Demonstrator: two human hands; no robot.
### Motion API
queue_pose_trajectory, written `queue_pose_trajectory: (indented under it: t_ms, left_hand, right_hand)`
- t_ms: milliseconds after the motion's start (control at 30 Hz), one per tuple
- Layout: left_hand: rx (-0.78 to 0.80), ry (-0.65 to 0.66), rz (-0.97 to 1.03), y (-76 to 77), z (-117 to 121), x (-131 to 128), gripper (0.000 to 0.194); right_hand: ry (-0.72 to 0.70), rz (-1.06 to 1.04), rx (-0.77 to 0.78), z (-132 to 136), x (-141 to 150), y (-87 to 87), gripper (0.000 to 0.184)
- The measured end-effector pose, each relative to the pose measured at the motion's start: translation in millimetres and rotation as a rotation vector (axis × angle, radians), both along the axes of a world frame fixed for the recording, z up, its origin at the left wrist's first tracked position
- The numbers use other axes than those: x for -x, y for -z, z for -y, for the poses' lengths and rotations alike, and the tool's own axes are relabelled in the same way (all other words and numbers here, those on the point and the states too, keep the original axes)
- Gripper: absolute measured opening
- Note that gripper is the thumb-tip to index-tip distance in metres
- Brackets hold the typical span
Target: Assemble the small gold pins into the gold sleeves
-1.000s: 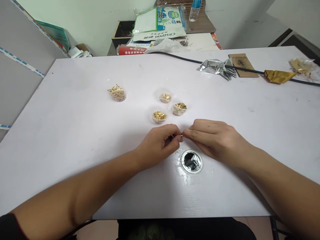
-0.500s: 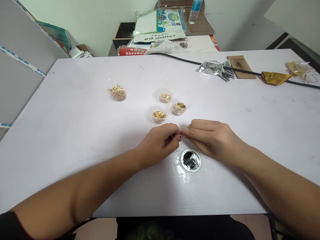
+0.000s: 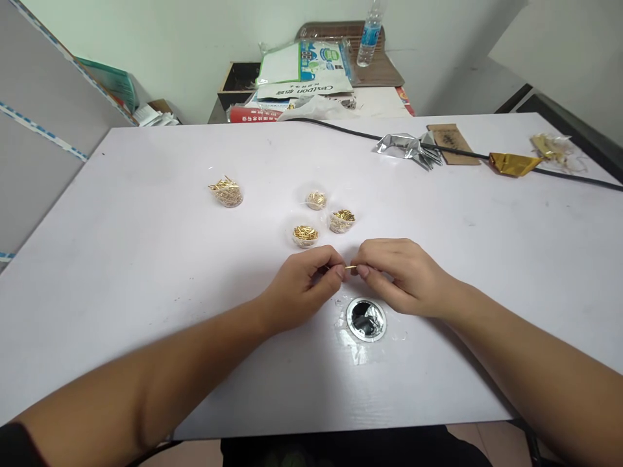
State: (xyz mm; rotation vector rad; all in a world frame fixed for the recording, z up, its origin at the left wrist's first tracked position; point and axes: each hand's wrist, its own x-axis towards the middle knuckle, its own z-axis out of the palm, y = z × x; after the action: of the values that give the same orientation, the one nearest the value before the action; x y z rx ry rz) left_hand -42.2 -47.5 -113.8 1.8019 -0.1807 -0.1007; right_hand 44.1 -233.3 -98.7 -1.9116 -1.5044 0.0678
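Between my fingertips a thin gold-coloured pin (image 3: 350,266) lies level, pinched at both ends. My left hand (image 3: 309,280) grips its left end between thumb and forefinger. On its right end, my right hand (image 3: 402,275) is closed the same way. Just beyond the hands stand small clear cups of gold pins: a front cup (image 3: 305,237), a right cup (image 3: 342,222) and a back cup (image 3: 316,200). Farther left, another cup (image 3: 227,192) is tilted, with longer gold pins sticking out. Below my right hand, a round metal ring (image 3: 366,320) with a dark, shiny centre is taped to the table.
A black cable (image 3: 335,130) crosses the back of the white table (image 3: 121,272). Along it lie silver foil (image 3: 406,148), brown cardboard (image 3: 452,144), gold foil (image 3: 513,164) and a clear bag (image 3: 552,149). Behind the table are a water bottle (image 3: 370,39) and printed packaging (image 3: 304,65).
The fingertips have drawn slightly apart, and more of the gold pin shows between them. My right thumb has come into view against the pin. The whole view has tilted up a little.
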Motion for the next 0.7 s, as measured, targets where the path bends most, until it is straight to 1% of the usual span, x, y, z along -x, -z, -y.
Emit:
queue_pose_trajectory:
  t_ms: [100,200,400,500,700]
  left_hand:
    - [-0.02,-0.003,0.002,0.3,0.3,-0.1,0.015]
    - [-0.053,-0.02,0.004,0.0,0.9,0.6,0.015]
    - [-0.119,-0.042,0.06,-2.0,1.6,2.4,0.013]
    - [-0.11,-0.063,0.069,-1.9,2.0,2.3,0.013]
    - [-0.079,-0.053,0.005,-1.3,1.5,2.6,0.015]
  right_hand:
    - [-0.004,-0.028,0.021,0.0,0.7,0.2,0.016]
    - [-0.001,-0.047,0.0,-1.1,1.1,0.0,0.017]
    - [-0.009,-0.076,0.004,-2.6,0.2,-1.2,0.016]
    - [-0.011,-0.071,0.016,-2.3,-0.8,-2.1,0.016]
    - [-0.006,-0.106,0.029,-2.8,-1.8,-3.1,0.016]
